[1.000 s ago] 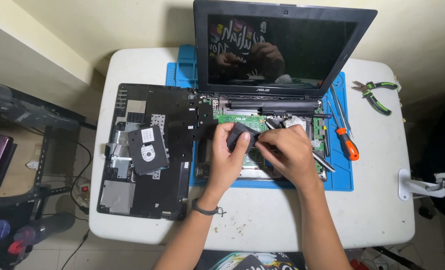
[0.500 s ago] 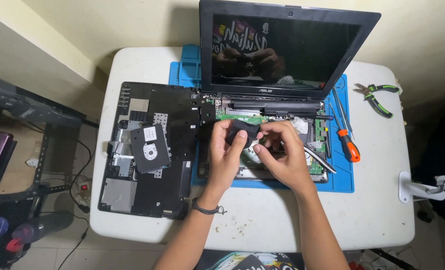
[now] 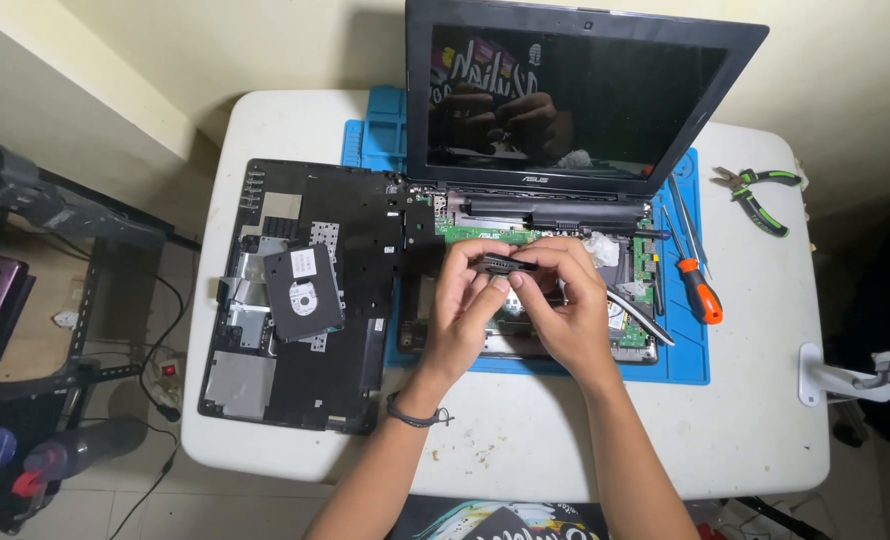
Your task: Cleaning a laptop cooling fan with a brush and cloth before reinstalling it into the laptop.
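My left hand (image 3: 465,305) and my right hand (image 3: 565,300) together hold a small black laptop part (image 3: 502,264) edge-on at their fingertips, just above the opened laptop base (image 3: 625,262). The base shows a green circuit board and lies on a blue work mat (image 3: 685,350). The laptop's dark screen (image 3: 575,95) stands upright behind my hands. Curved tweezers (image 3: 640,312) rest on the base just right of my right hand.
The removed black bottom cover (image 3: 295,290) lies to the left with a hard drive (image 3: 305,292) on it. Screwdrivers, one with an orange handle (image 3: 700,290), lie on the mat's right side. Green-handled pliers (image 3: 760,195) sit far right. White table (image 3: 525,440).
My hands lifted the black part from the laptop base and turned it edge-on, bringing it up between the fingertips. The view shifted slightly.
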